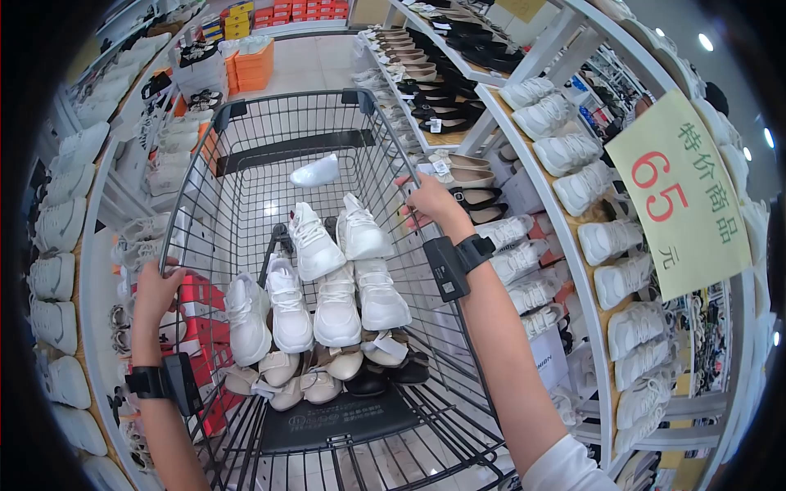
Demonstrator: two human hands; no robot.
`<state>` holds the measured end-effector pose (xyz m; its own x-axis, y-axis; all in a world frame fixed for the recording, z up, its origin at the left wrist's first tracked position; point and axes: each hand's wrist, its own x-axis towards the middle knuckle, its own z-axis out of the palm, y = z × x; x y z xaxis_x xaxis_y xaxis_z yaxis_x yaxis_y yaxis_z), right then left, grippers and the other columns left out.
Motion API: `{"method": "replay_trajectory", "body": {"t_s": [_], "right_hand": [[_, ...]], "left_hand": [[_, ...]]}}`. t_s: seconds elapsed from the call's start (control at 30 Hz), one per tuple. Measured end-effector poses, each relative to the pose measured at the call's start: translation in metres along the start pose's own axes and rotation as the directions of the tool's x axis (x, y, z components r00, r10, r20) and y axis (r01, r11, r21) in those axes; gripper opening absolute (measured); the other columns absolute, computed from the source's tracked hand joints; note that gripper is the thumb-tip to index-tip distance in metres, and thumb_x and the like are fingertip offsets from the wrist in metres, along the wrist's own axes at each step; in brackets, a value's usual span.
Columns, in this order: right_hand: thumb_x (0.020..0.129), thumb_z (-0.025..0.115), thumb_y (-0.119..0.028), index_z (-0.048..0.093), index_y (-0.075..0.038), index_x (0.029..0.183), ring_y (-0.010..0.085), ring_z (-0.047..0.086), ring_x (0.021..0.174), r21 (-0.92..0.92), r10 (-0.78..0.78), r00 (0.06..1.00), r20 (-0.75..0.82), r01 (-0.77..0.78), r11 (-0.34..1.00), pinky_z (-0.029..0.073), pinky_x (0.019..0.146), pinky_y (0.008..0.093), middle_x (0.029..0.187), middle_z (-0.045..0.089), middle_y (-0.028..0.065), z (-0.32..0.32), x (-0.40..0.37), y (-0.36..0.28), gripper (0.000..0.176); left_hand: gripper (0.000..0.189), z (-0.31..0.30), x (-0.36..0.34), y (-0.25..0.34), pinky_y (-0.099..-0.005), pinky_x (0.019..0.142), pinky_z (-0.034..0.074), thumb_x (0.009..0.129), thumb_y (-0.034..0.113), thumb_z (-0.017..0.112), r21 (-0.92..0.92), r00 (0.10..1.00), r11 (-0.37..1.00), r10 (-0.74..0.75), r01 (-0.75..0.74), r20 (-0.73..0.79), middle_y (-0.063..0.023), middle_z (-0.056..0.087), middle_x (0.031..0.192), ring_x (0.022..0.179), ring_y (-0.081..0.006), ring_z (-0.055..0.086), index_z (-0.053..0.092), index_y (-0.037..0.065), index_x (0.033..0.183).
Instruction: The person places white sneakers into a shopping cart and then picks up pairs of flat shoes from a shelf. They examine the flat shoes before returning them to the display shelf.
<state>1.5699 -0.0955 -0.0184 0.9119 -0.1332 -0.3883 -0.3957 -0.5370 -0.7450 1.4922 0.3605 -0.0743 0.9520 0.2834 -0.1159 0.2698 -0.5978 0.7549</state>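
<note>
Inside the shopping cart (270, 154), toward its near end, six white sneakers (336, 307) are standing packed together, two of them leaning on top of the other four. Just in front of these, at the cart's near end, beige flats (321, 387) and black flats (366, 381) are crowding in a low row, a white tag (388, 349) showing on one beige shoe. A dark printed panel (336, 430) is lying nearest the wearer, below the flats. Farther up the cart, apart from the sneakers, a small whitish thing (315, 172) is resting; what it is cannot be told.

On the cart's left side, the left hand (158, 286) is curling around the rim, its thumb standing a little apart. On the cart's right side, the right hand (428, 200) is hooking its fingers over the rim, fingertips pointing inward. How firmly either is gripping cannot be told. Both wrists are wearing black devices (449, 268).

Beyond the cart's left wall, red boxes (201, 327) are showing through the mesh. To the cart's right, racks are holding white sneakers in rows (585, 188), and a pale yellow sign (696, 200) is hanging before them, reading 65 in red. Past the cart's far end, orange boxes (252, 67) are standing stacked.
</note>
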Motion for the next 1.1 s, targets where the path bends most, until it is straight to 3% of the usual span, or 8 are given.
{"method": "replay_trajectory", "body": {"t_s": [0.07,0.17,0.43,0.7,0.83,0.97,1.1], "right_hand": [[0.079,0.043,0.004,0.049,-0.012,0.117,0.0188,0.061,0.051,-0.002,-0.001,1.0,0.008,0.001,1.0,0.054,0.047,0.0315,0.069,0.06,0.008,-0.001,0.015,-0.009,0.042],[0.079,0.043,0.005,0.049,-0.012,0.115,0.0188,0.062,0.051,0.009,0.001,1.0,0.011,-0.001,1.0,0.054,0.046,0.0314,0.069,0.061,0.0081,0.0,0.039,-0.019,0.04],[0.078,0.044,0.005,0.049,-0.012,0.115,0.0172,0.06,0.049,0.012,-0.012,0.999,0.035,0.011,1.0,0.053,0.044,0.03,0.069,0.059,0.0066,-0.005,0.077,-0.04,0.042],[0.079,0.045,0.003,0.05,-0.013,0.115,0.0183,0.06,0.05,0.018,0.001,0.999,0.052,-0.002,1.0,0.052,0.045,0.0318,0.07,0.058,0.0068,-0.012,0.126,-0.065,0.04],[0.08,0.045,0.002,0.051,-0.013,0.114,0.0199,0.061,0.048,-0.019,-0.024,0.999,0.043,0.025,1.0,0.051,0.043,0.0319,0.07,0.059,0.0083,-0.017,0.158,-0.081,0.038],[0.083,0.048,-0.006,0.052,-0.014,0.11,0.0205,0.061,0.048,-0.018,-0.029,0.999,0.043,0.03,0.999,0.05,0.041,0.031,0.071,0.06,0.009,-0.019,0.198,-0.096,0.029],[0.085,0.049,-0.011,0.052,-0.014,0.111,0.0203,0.061,0.048,-0.012,-0.031,0.998,0.053,0.031,0.999,0.049,0.042,0.0319,0.07,0.06,0.0089,-0.026,0.239,-0.109,0.026]], "left_hand": [[0.028,-0.002,0.02,-0.002,-0.0285,0.035,0.045,0.076,0.012,0.063,0.082,0.996,0.993,0.085,-0.085,0.006,-0.0103,0.059,0.063,0.044,-0.0145,0.056,0.058,-0.005,0.097],[0.026,-0.005,0.035,0.018,-0.0286,0.036,0.045,0.076,0.012,0.062,0.047,0.999,0.999,-0.003,0.001,0.039,-0.0097,0.059,0.061,0.045,-0.0148,0.057,0.058,-0.004,0.096],[0.029,-0.001,0.072,0.025,-0.0287,0.033,0.04,0.076,0.011,0.062,0.07,1.0,0.997,0.011,-0.011,0.001,-0.0104,0.059,0.06,0.041,-0.0153,0.055,0.055,-0.005,0.1],[0.025,0.006,0.111,0.042,-0.0317,0.038,0.051,0.077,0.008,0.061,0.028,0.999,0.999,-0.045,0.045,0.014,-0.0108,0.059,0.063,0.046,-0.0176,0.058,0.056,-0.004,0.099],[0.025,0.011,0.134,0.058,-0.0333,0.037,0.051,0.077,0.008,0.063,-0.002,0.994,0.994,-0.107,0.107,-0.012,-0.0108,0.058,0.061,0.046,-0.0181,0.058,0.057,-0.004,0.097],[0.028,0.02,0.163,0.063,-0.0326,0.034,0.047,0.076,0.007,0.064,-0.081,0.995,0.992,-0.099,0.099,0.005,-0.0103,0.057,0.059,0.045,-0.0182,0.057,0.055,-0.004,0.1],[0.028,0.029,0.192,0.082,-0.0319,0.034,0.045,0.076,0.007,0.064,-0.041,0.996,0.996,-0.079,0.077,-0.045,-0.0107,0.057,0.057,0.045,-0.0179,0.057,0.056,-0.005,0.099]]}}
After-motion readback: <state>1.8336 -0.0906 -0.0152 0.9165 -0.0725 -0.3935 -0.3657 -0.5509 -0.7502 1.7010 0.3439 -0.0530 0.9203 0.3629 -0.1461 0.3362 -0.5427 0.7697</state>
